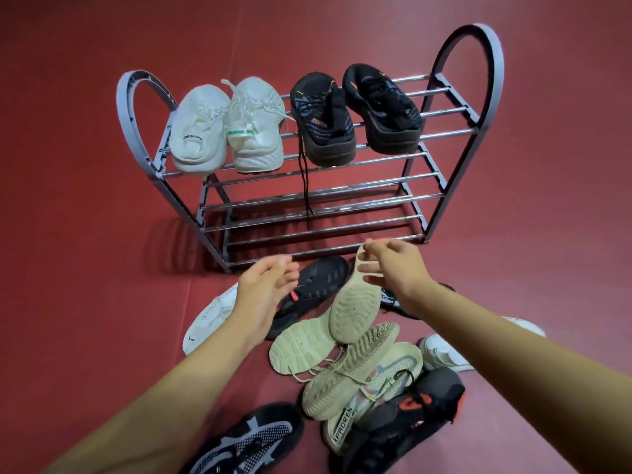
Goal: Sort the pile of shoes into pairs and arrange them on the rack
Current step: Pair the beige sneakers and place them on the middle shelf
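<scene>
A metal shoe rack (342,196) stands on the red floor. Its top shelf holds a white pair (225,128) at the left and a black pair (355,114) at the right, one black lace hanging down. My right hand (393,268) grips the heel end of a beige shoe (355,302), sole towards me, lifted over the pile. My left hand (266,289) hovers open above a black shoe with a red accent (314,285). The pile (359,371) in front of me holds beige, black and white shoes.
A white shoe (208,319) lies left of the pile, partly under my left arm. Another white shoe (444,352) sits at the right. A black mesh shoe (249,443) lies near the bottom edge. The rack's two lower shelves carry nothing.
</scene>
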`<action>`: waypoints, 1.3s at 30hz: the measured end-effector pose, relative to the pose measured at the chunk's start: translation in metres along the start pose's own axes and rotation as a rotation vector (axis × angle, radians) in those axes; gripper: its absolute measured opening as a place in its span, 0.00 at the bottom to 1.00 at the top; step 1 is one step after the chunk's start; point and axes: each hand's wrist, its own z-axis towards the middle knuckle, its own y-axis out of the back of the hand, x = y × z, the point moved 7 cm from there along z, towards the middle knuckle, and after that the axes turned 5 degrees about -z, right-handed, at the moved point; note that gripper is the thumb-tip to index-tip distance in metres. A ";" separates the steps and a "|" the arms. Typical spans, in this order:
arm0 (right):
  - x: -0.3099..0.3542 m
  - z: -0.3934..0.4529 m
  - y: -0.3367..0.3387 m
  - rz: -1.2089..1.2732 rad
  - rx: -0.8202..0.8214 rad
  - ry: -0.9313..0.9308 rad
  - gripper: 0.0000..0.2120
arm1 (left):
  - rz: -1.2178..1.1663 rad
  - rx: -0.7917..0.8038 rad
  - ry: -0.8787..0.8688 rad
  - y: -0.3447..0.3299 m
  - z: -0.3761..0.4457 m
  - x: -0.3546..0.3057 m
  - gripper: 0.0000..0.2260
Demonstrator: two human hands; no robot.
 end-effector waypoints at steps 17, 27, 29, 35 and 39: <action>-0.161 0.008 0.009 -0.471 -0.105 -0.155 0.09 | 0.748 0.094 0.060 0.062 -0.029 0.179 0.16; -0.180 0.040 -0.017 -0.280 -0.015 -0.491 0.18 | 0.987 -0.246 0.170 0.097 -0.013 0.173 0.30; -0.184 0.042 -0.020 -0.272 -0.030 -0.536 0.19 | 0.901 -0.276 0.269 0.106 -0.011 0.179 0.37; -0.177 0.033 -0.025 -0.145 0.006 -0.596 0.18 | 0.862 -0.246 0.307 0.108 -0.002 0.186 0.44; -0.166 0.040 -0.013 -0.216 -0.147 -0.465 0.23 | 0.740 -0.190 0.435 0.108 -0.005 0.197 0.38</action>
